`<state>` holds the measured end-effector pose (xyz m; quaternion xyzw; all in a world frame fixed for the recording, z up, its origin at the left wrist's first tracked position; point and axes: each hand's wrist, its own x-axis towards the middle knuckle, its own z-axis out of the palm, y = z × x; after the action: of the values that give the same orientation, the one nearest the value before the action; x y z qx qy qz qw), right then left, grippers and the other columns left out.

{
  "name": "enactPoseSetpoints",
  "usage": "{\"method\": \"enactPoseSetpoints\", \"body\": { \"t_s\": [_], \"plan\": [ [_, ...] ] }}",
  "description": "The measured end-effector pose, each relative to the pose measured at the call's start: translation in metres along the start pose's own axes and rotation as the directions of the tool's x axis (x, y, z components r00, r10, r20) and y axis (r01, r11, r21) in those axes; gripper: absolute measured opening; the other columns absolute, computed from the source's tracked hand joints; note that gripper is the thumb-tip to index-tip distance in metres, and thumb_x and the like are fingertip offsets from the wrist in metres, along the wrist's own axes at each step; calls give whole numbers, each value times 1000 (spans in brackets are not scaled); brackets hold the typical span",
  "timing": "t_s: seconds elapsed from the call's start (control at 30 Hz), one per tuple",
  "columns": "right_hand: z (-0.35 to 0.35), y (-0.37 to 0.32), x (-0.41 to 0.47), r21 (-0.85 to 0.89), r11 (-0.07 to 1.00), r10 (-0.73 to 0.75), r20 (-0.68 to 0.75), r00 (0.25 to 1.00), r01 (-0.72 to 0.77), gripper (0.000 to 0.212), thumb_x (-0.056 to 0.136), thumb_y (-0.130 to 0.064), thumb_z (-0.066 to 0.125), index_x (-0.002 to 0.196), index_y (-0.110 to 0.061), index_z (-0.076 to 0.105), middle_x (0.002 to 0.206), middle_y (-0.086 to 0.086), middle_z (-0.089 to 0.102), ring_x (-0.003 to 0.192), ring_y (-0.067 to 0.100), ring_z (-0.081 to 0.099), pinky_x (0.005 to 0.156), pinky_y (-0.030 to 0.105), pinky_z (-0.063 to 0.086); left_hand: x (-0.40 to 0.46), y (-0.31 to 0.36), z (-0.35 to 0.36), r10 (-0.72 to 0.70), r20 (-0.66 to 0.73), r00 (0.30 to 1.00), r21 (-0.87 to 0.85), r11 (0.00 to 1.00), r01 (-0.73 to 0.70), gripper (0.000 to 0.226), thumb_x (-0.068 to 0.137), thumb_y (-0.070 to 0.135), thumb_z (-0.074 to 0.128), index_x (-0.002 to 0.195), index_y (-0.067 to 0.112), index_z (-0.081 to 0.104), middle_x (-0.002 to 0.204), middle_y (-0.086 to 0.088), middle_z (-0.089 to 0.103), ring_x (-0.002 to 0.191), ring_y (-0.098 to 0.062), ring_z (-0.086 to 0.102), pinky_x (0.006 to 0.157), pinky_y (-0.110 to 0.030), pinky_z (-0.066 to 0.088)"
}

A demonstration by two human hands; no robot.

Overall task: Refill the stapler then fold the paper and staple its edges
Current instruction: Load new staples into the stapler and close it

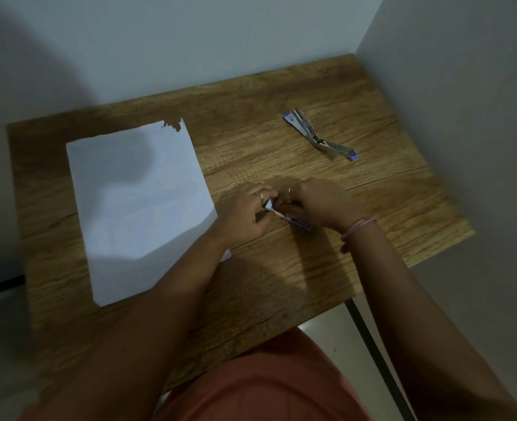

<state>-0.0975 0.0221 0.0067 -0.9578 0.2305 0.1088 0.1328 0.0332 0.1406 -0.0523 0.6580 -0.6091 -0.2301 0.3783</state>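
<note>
1. Both hands are meeting at the middle of the wooden surface (281, 268), working on a small staple box (293, 220) with a white flap lifted at its near-left end.
2. The left hand (245, 212) is curling its fingers round the flap end of the box, pinching it in place.
3. The right hand (318, 205) is covering the other end, fingers bent over the box; it looks to be holding it too, though the fingertips are hidden.
4. The stapler (319, 135) is lying swung open, well apart from the hands, toward the far right of the surface, its magazine exposed and untouched.
5. The paper (139, 208) is lying flat and unfolded to the left, just beside the left hand, with a ragged far corner.
6. So the refill step is the one in hand, by my reading: the box is being opened to get staples out.
7. The next move is calling for a strip to be drawn out cleanly, carried over to the open stapler and seated in its channel; the dim light is making that fiddly.
</note>
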Motion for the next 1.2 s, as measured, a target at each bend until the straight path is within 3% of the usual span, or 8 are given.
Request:
{"method": "enactPoseSetpoints", "body": {
  "t_s": [0.07,0.27,0.37,0.43,0.63,0.87,1.03,1.2],
  "plan": [
    [0,0,-1,-19,1000,-9,-39,999,9,28,95,-44,52,103,-26,71,89,4,68,72,18,55,59,30,36,0,0,0,0,-4,1000,8,1000,0,33,85,1,64,118,3,64,116,-11,63,105,-12,48,86,-12,31],
    [3,0,-1,-39,998,-60,-151,987,55,36,90,-40,62,74,-8,68,63,6,58,51,11,32,46,24,14,0,-1,1,-1,-5,1000,26,1000,1,41,85,2,65,125,4,60,121,-11,62,110,-16,50,92,-25,33],
    [6,3,-4,34,992,-117,-168,979,124,20,89,-35,64,82,-18,72,69,0,65,53,9,43,44,26,28,0,-2,1,2,-5,1000,23,1000,-2,43,85,3,65,127,6,59,119,-9,63,106,-11,47,91,-22,32],
    [9,7,-7,129,986,-89,-152,984,109,19,89,-34,63,85,-17,70,73,-3,65,62,13,54,52,33,43,0,-3,2,-10,-3,1000,21,1000,10,47,86,4,65,132,8,56,123,-9,61,111,-15,49,94,-25,33],
    [12,38,-26,573,817,260,-266,928,-65,12,89,-22,63,87,-10,67,77,6,68,66,17,63,61,32,49,0,-3,3,6,-33,999,10,1000,-5,48,83,-1,66,130,8,59,112,-1,61,98,-9,48,84,-24,36],
    [16,70,-42,399,871,325,-24,946,-288,26,91,-30,62,100,-6,66,83,9,70,75,22,65,73,36,50,1,-6,4,13,-46,999,38,999,-11,48,82,-1,68,129,8,59,115,-8,65,100,-10,51,85,-1,30],
    [7,76,-43,484,833,315,-19,949,-267,23,93,-25,61,86,-5,69,61,-5,68,54,7,64,55,9,43,1,-8,5,-11,-41,999,37,999,13,49,83,2,68,129,12,59,117,-5,63,102,-9,51,85,-2,33],
    [0,75,-27,485,849,303,-127,945,-207,21,90,-26,64,90,-6,70,81,10,70,72,22,66,68,39,53,0,-8,6,0,-48,999,29,1000,1,49,82,1,69,129,11,59,117,-5,63,102,-10,52,86,-2,35]
  ]
}}
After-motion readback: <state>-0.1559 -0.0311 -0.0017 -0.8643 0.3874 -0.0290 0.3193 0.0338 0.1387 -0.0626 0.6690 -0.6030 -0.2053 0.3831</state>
